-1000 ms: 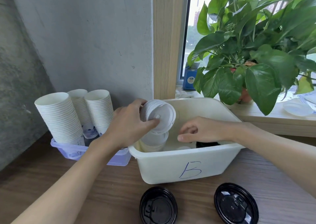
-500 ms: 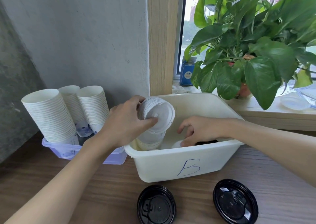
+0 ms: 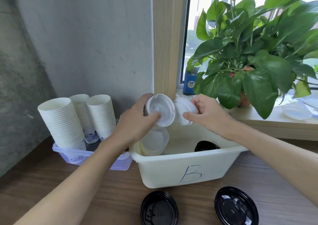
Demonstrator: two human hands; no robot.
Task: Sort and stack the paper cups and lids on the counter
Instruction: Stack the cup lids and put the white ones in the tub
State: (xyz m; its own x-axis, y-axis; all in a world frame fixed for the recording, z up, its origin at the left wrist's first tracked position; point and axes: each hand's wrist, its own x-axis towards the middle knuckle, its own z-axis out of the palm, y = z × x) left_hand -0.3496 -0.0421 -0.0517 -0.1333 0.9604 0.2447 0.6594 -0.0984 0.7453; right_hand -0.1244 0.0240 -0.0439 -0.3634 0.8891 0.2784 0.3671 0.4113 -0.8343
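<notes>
Roughly midway, I judge: the left hand [image 3: 136, 121] grips a nested stack of white lids [image 3: 160, 110], fingers curled round its rim, and the right hand [image 3: 206, 114] pinches a single white lid [image 3: 185, 111] just beside that stack, both above the cream bin marked B [image 3: 189, 169]. Left to sort are the remaining white lids [image 3: 154, 142] and a black lid [image 3: 205, 146] inside that bin, and two loose black lids [image 3: 159, 209] lying apart on the counter [image 3: 103, 199]; the paper cups [image 3: 62, 121] already stand nested in the clear tray [image 3: 82, 156].
</notes>
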